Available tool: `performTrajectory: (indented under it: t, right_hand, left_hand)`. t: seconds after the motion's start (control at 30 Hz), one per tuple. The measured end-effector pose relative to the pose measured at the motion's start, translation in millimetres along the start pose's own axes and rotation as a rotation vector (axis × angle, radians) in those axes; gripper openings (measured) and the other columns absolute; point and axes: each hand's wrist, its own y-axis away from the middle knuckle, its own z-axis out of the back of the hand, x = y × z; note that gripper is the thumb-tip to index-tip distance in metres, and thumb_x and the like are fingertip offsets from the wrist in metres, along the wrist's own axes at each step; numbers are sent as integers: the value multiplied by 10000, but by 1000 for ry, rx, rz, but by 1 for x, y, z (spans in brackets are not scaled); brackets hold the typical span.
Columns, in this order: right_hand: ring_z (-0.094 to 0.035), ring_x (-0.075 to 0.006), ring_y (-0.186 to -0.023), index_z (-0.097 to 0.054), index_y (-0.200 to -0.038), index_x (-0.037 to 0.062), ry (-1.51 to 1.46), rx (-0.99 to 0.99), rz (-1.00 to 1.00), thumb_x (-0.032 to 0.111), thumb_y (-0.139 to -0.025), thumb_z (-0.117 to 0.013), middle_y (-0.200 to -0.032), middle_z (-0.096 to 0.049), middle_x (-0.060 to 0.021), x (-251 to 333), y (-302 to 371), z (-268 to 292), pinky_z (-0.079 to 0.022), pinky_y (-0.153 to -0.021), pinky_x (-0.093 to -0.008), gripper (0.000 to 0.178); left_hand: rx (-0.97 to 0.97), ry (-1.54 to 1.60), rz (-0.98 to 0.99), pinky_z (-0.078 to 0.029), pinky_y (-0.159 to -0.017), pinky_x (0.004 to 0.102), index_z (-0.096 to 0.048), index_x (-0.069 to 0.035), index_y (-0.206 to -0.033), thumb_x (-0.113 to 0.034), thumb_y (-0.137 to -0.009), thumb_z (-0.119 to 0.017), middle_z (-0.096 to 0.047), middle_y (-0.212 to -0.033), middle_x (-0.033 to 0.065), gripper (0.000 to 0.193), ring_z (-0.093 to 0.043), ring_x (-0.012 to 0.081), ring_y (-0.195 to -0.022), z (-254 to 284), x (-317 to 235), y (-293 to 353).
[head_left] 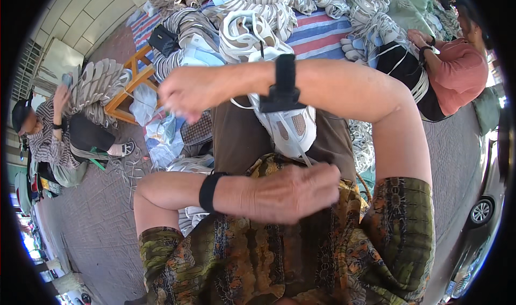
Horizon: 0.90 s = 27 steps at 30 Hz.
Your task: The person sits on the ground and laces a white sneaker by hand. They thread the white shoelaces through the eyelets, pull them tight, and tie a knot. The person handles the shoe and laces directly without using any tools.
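Between my thighs rests a white and beige sneaker upper (297, 128), its toe toward me. A white shoelace (290, 126) runs from its front down to my left hand (293, 193), which is closed on it close to my belly. My right hand (189, 91) reaches across to the left, above and beyond the upper; its curled fingers are blurred, and what they hold cannot be made out. My right forearm and its black wrist strap (285, 84) hide part of the upper. Just beyond lies a pale shoe opening (248, 33); whether it belongs to the same upper is hidden.
Piles of nested uppers (269, 14) lie on a striped sheet (317, 36) ahead. A wooden frame (126, 98) and plastic bags (161, 125) stand left. One person (45, 138) sits at left, another (457, 71) at right. A car (484, 203) is at far right.
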Motion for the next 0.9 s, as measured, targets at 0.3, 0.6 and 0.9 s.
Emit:
performTrajectory:
  t: [0.3,0.6,0.9]
  right_hand:
    - [-603,-164,-751,-457,-1305,61,172,-442,15,103,-914,-542,-928,-606,-118,-21,101,72,-486,-620,-286,402]
    - [-636,-262,-636,-585,-1071,48,873,-492,-70,14,-839,-572,-998,-638,-106,-31,241,32,-494,-573,-371,234]
    - [-633,-327,-722,-578,-1019,39,1320,-462,-389,69,-816,-622,-927,-625,-104,-58,255,10,-508,-602,-406,210]
  left_hand:
    - [-1004,119,358,-491,-778,272,-555,-33,-1081,-111,-896,-595,-615,-965,67,205,-601,138,-881,136,67,13]
    - [-472,-22,843,-484,-761,270,-591,-32,-1073,-114,-871,-622,-624,-932,40,220,-584,116,-898,64,133,88]
    - [-431,233,855,-465,-721,249,-607,-16,-1006,-163,-884,-648,-618,-885,-10,195,-560,74,-812,70,145,100]
